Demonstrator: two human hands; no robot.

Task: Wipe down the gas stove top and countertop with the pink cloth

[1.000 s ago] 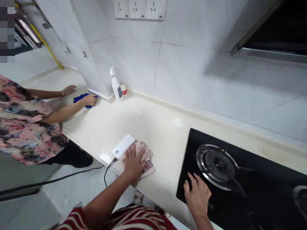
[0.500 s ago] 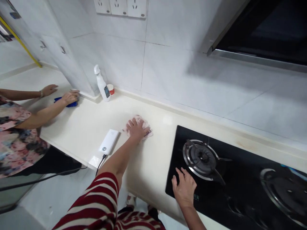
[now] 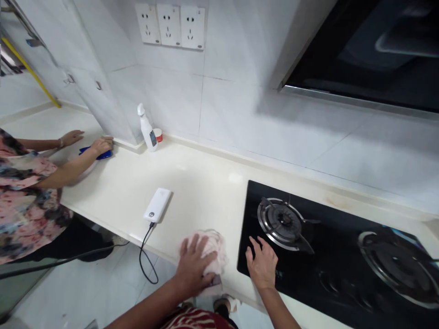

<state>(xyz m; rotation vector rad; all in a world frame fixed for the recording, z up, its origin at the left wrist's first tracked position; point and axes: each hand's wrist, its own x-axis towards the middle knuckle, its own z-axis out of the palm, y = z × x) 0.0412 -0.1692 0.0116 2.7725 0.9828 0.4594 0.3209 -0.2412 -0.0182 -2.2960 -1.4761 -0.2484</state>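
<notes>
Wiping looks under way but unfinished: a brownish stain [image 3: 336, 202] shows at two o'clock from the pink cloth [image 3: 217, 252], itself by the worktop's [image 3: 195, 194] front edge. The left hand [image 3: 194, 261] spreads over it, unclamped; the right hand [image 3: 263, 264], well apart, curls loosely, holding nothing, at the hob's [image 3: 331, 246] nine o'clock.

- Our left hand [image 3: 194, 269] is on a cloth [image 3: 218, 247] at the counter's [image 3: 195, 183] front edge.
- Left of it we have a device [image 3: 157, 204].
- Near the back edge, a bottle [image 3: 147, 131] stands left of a cup [image 3: 158, 136].
- Our right hand [image 3: 263, 264] is at the stove's [image 3: 338, 244] front left corner.
</notes>
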